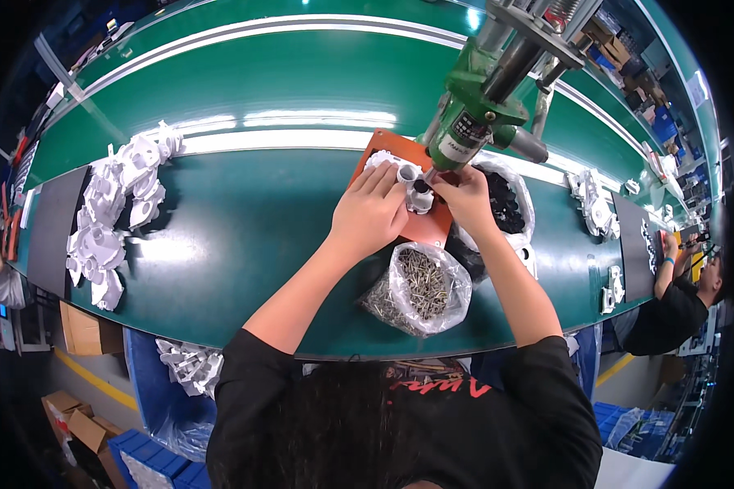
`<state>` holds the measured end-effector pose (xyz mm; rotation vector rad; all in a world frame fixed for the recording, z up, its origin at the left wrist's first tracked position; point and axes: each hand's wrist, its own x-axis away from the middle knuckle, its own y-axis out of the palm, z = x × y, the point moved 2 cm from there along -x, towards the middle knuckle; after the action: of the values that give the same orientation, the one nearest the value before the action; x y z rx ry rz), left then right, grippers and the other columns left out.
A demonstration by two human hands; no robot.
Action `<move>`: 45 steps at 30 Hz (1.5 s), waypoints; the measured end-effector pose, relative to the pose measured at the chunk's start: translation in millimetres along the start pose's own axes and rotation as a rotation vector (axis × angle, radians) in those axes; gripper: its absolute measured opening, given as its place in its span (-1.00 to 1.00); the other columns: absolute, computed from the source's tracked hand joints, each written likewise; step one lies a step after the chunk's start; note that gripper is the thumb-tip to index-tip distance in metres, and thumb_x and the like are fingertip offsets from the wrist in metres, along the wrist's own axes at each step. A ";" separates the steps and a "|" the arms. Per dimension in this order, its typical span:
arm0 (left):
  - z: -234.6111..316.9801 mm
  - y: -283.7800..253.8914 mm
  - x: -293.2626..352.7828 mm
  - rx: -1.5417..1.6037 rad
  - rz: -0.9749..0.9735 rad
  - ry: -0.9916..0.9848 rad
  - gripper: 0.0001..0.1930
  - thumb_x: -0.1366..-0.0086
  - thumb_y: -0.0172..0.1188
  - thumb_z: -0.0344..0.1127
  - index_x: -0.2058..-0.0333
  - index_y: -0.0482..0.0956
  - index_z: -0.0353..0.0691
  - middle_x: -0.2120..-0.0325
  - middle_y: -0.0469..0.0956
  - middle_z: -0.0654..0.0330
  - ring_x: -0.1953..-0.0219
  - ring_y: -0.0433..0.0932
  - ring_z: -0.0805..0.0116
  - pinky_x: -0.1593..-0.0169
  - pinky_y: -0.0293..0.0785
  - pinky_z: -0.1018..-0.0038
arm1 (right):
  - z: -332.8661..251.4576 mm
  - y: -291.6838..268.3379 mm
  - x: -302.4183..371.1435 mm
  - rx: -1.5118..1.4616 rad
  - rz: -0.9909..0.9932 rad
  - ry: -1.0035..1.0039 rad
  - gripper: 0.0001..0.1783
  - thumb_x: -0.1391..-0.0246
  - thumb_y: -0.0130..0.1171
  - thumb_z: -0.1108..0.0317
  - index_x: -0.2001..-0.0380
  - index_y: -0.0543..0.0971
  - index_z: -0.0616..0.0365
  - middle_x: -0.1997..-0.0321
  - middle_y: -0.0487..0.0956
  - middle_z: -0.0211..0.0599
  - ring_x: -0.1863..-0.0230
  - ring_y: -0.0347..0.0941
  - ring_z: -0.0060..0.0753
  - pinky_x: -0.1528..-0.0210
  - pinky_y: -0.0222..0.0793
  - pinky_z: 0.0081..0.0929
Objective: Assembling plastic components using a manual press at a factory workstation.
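Green belt surface [245,212] runs across my whole view, glare stripes along its far side. On my left there's a pile of white moulded parts [118,208] lying on the belt, well apart from my hands. Near edge, just beside my right forearm: a clear bag of metal screws [420,285], mouth open. Behind it, a second bag of small black parts [506,204], touching the orange pad [383,151]. A green powered screwdriver [477,106] hangs down at a tilt from the upper right, and its nose comes in right over the work, so it blocks my view of the contact point. More white parts [591,204] sit further right on the belt. Another person [681,297] works at the far right edge, separate from my hands.

My left hand [371,213] lies palm down with fingers curled over the white plastic piece [400,175], pressing it onto the orange pad. My right hand [465,200] is closed, fingertips pinched at the driver tip just beside the piece; I can't tell whether it's pinching a screw or only steadying the tip.

The white plastic piece sits on the orange pad, mid-belt, directly under the driver. It's glossy white with round tubular sockets facing up; most of it is hidden under my fingers.
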<state>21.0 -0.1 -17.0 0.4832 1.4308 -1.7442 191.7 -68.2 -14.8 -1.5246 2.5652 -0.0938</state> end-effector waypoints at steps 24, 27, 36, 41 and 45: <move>-1.0 1.2 3.4 -0.009 -0.001 -0.012 -0.79 -0.04 0.11 -0.39 0.33 0.53 -0.33 0.18 0.54 -0.10 0.03 0.49 0.04 -0.12 0.34 0.24 | -15.4 -2.8 41.1 0.840 -0.134 -0.540 -0.67 0.05 0.13 0.41 0.14 0.57 0.14 -0.03 0.45 -0.17 -0.09 0.28 -0.15 -0.18 0.07 -0.25; -3.9 -0.3 5.6 0.002 0.010 -0.024 -0.79 -0.02 0.11 -0.38 0.33 0.53 -0.32 0.18 0.53 -0.10 0.03 0.49 0.03 -0.12 0.33 0.23 | -13.1 -21.2 39.9 0.876 -0.019 -0.631 -0.65 0.04 0.06 0.53 0.11 0.54 0.19 0.06 0.51 -0.17 0.02 0.36 -0.17 -0.10 0.23 -0.34; -2.6 -2.8 9.1 0.027 0.037 -0.029 -0.78 0.02 0.14 -0.34 0.36 0.52 -0.30 0.13 0.50 -0.11 0.02 0.47 -0.02 -0.12 0.33 0.21 | -114.9 -186.1 -157.3 -0.269 0.444 -0.326 -0.66 -0.21 -0.07 0.22 0.05 0.42 0.19 0.06 0.49 -0.26 0.09 0.45 -0.34 0.08 0.38 -0.42; 1.9 9.1 -1.5 0.048 0.052 0.046 -0.80 0.03 0.16 -0.33 0.40 0.52 -0.27 0.15 0.52 -0.13 0.04 0.49 -0.01 -0.12 0.32 0.21 | -169.8 -257.7 -264.5 -0.123 -0.316 -0.453 -0.66 -0.18 -0.01 0.20 0.09 0.44 0.21 0.17 0.53 -0.26 0.19 0.47 -0.37 0.11 0.41 -0.46; -10.7 -0.3 17.4 -0.028 0.028 -0.027 -0.80 0.02 0.15 -0.32 0.39 0.52 -0.26 0.17 0.53 -0.14 0.04 0.50 0.00 -0.12 0.33 0.21 | -204.0 -153.6 -217.8 -0.111 -0.211 -0.526 -0.76 -0.14 0.01 0.26 0.25 0.48 0.21 0.38 0.53 -0.33 0.35 0.49 -0.44 0.31 0.42 -0.49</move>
<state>8.3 4.0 -32.4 0.4613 1.4211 -1.7003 393.4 43.9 228.9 -1.5922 2.0245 0.3806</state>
